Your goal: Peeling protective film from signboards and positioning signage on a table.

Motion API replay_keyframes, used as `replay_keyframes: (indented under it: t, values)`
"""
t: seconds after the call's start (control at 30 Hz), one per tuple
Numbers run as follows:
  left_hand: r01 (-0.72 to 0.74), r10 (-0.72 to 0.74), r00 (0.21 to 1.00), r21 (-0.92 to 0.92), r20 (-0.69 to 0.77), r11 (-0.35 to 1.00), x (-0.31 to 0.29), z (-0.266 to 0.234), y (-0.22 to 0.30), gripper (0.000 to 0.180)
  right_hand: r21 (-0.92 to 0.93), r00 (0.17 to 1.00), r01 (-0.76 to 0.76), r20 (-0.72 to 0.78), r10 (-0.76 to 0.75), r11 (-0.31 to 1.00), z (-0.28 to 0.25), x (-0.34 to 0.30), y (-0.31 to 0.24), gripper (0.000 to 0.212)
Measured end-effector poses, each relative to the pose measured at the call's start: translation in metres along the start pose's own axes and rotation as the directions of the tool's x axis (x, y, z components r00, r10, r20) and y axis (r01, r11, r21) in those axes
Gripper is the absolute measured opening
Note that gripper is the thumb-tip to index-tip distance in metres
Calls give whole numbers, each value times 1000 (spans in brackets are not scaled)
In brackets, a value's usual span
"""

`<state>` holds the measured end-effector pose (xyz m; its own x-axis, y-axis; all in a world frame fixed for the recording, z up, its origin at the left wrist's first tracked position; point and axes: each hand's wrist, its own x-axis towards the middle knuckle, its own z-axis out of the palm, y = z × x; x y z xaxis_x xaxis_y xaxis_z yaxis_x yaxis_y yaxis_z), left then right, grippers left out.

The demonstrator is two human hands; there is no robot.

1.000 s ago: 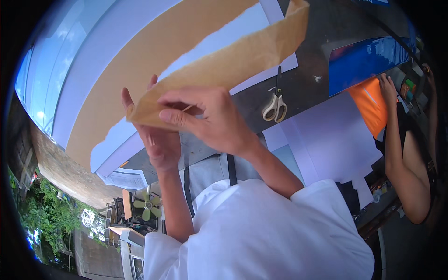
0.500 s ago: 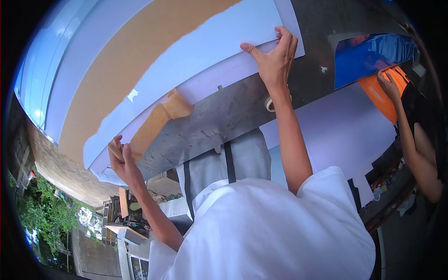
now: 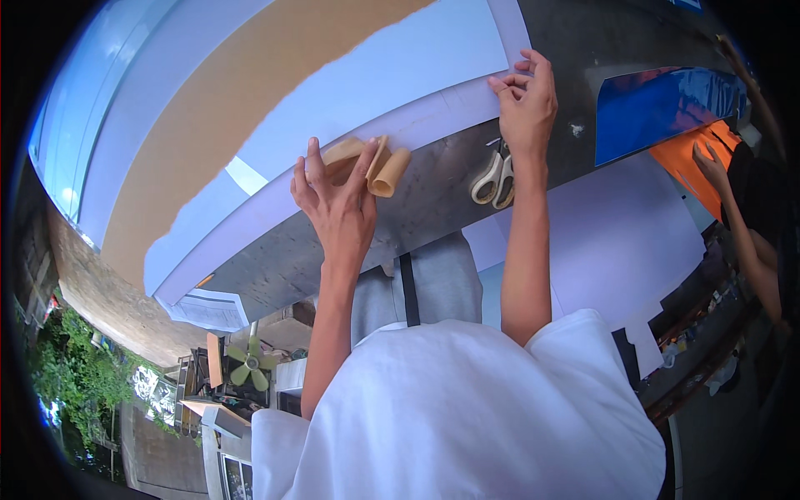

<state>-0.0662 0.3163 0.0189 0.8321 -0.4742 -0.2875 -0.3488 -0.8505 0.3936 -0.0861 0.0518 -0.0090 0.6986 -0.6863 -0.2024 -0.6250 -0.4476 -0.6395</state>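
My left hand [image 3: 337, 204] is at the near edge of a long lilac sheet [image 3: 433, 117], its thumb and fingers around a folded, curled strip of brown paper [image 3: 390, 172]. Part of the strip is hidden behind the fingers. My right hand [image 3: 529, 104] rests by the right end of the lilac sheet, fingers loosely bent and slightly apart, with nothing visible in them. Over the lilac sheet lies a pale blue-white sheet [image 3: 400, 75], with torn-edged brown paper [image 3: 200, 117] across it. White-handled scissors [image 3: 492, 179] lie beside my right wrist.
Everything lies on a dark, scuffed table [image 3: 317, 242]. A glossy blue sheet [image 3: 642, 112] is at the right, near another person's hand [image 3: 711, 169] and orange material [image 3: 687, 171]. More lilac sheets [image 3: 608, 233] lie below. A printed paper [image 3: 208, 308] hangs at the left corner.
My left hand has moved right and up, bunching the brown strip that was stretched out along the edge. My right hand has shifted slightly right, its fingers drawn closer together. The scissors show more fully.
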Motion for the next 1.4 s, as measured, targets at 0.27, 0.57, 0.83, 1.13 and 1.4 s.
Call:
replay_keyframes:
  t: [0.27, 0.57, 0.83, 1.13, 1.4]
  values:
    - [39, -43, 996, -49, -83, 998, -8, 15, -4, 62, 428, 989, -140, 12, 149, 893, -17, -8, -29, 27]
    - [167, -434, 880, -731, -192, 662, -35, -44, -78, 29, 458, 909, -212, 417, 2, 863, 80, -105, -155, 17]
    - [79, -913, 352, -965, -206, 248, -145, -152, -334, 42, 251, 697, 576, 347, -628, 778, 259, -198, -267, 21]
    - [220, -899, 261, -885, -352, 410, -114, -199, -665, 46, -269, 809, 587, 170, -562, 764, 342, -225, -291, 59]
    - [297, -853, 426, -843, -303, 448, 27, -98, -781, 44, -328, 838, 546, 184, -514, 771, 348, -234, -285, 60]
